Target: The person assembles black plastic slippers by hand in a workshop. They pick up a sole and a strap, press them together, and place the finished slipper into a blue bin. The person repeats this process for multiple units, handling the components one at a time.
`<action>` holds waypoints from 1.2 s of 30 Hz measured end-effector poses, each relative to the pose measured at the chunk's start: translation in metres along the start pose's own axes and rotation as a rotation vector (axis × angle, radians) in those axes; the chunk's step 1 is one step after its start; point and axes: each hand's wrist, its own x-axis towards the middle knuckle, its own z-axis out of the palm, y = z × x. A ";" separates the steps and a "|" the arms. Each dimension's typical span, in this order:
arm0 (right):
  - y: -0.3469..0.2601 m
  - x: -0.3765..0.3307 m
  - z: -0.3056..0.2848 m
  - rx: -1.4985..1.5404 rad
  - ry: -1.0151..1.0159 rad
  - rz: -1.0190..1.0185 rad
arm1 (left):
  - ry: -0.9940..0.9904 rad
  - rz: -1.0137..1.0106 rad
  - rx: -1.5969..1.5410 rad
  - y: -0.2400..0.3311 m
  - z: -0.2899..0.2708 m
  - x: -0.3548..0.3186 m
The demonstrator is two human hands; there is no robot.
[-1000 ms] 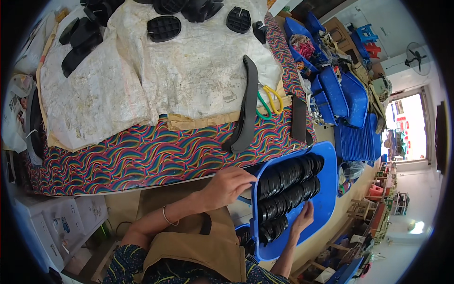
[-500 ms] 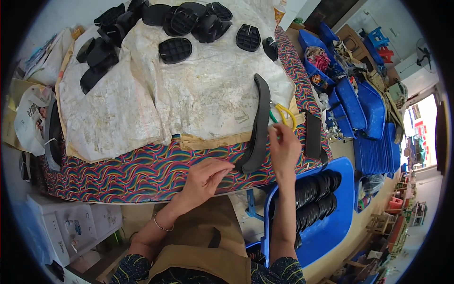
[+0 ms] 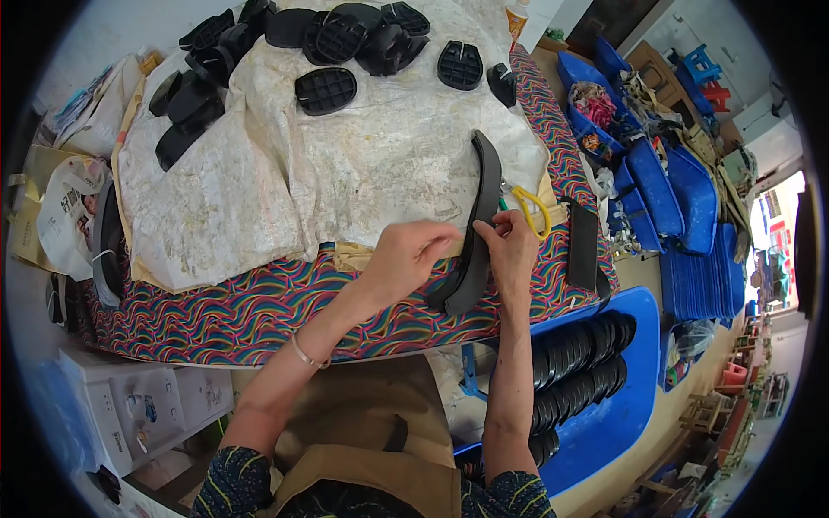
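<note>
A bundle of long, curved black strips (image 3: 480, 207) lies along the table's front edge, partly over the sheet. My left hand (image 3: 404, 259) hovers just left of the bundle, thumb and fingers pinched together; whatever lies between them is too small to make out. On the other side, my right hand (image 3: 513, 249) is closed, its thumb tip against the strips' right edge. I cannot tell whether it grips them or something thin. Beside its fingers lie cutters with yellow and green handles (image 3: 534, 205), partly hidden by the hand.
Several black heel-shaped blocks (image 3: 326, 91) sit at the back of the whitish sheet (image 3: 363, 164), on a wavy-patterned tablecloth (image 3: 259, 315). A flat black piece (image 3: 583, 246) lies right. Below, a blue tub (image 3: 635, 388) holds rows of black parts. White drawers (image 3: 160, 406) stand lower left.
My left hand has moved up and right, closer to the strips. My right hand has shifted slightly, bringing its thumb to the strips' edge. The view has shifted a little.
</note>
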 end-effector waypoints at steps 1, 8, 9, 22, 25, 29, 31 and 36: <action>0.001 0.001 0.000 0.000 -0.010 0.000 | -0.011 0.022 0.019 -0.005 0.004 0.012; -0.004 0.006 -0.001 0.002 -0.062 0.022 | 0.118 0.134 0.168 -0.057 0.049 0.061; -0.006 0.006 0.000 -0.024 -0.061 0.028 | 0.136 0.152 0.222 -0.064 0.054 0.062; -0.013 -0.022 0.021 -0.189 0.170 -0.247 | 0.208 0.207 0.133 -0.068 0.060 0.055; -0.014 -0.025 0.025 -0.258 0.199 -0.258 | 0.215 0.211 0.127 -0.068 0.060 0.055; -0.008 -0.026 0.028 -0.316 0.254 -0.314 | 0.213 0.217 0.137 -0.067 0.059 0.055; -0.008 -0.026 0.030 -0.334 0.281 -0.339 | 0.207 0.215 0.137 -0.067 0.058 0.055; -0.006 -0.026 0.034 -0.347 0.319 -0.398 | 0.201 0.210 0.119 -0.071 0.057 0.054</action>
